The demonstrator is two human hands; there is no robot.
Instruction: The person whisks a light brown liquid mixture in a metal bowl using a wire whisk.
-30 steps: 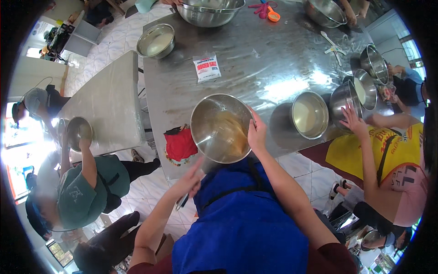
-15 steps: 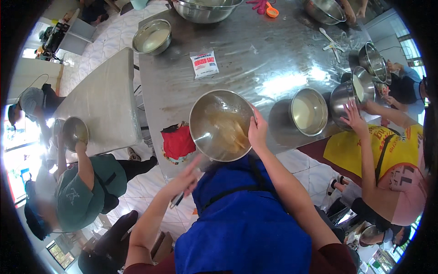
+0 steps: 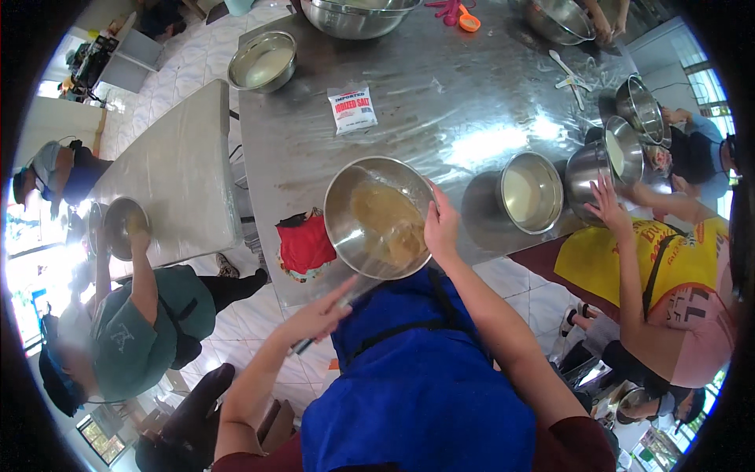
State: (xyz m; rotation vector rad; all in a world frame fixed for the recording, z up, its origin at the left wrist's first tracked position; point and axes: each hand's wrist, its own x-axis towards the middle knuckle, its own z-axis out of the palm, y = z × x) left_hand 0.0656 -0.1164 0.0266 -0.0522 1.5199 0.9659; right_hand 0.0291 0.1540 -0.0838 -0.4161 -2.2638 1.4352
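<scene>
A steel mixing bowl [image 3: 340, 224] with a thin brownish liquid [image 3: 385, 206] in it is tilted toward me at the table's near edge. My right hand [image 3: 443, 224] grips its right rim, thumb on the inside and fingers behind the wall. My left hand [image 3: 318, 316] is closed round the grey and black handle of a whisk [image 3: 301, 346], at the bowl's lower left. The whisk's far end is smeared by motion, so I cannot tell how deep it reaches into the bowl. A red cloth [image 3: 307, 245] lies beside the bowl on the left.
On the steel table [image 3: 440, 102] are a salt packet [image 3: 352, 110], an orange measuring spoon [image 3: 469, 22] and white spoons [image 3: 570, 75]. A bowl of pale batter [image 3: 523, 193] stands to the right, near a co-worker in a yellow apron [image 3: 621, 252]. Another co-worker [image 3: 157, 315] works at left.
My left hand has shifted slightly right with the whisk. The liquid has swirled and spread differently inside the bowl. My right hand keeps its hold on the rim.
</scene>
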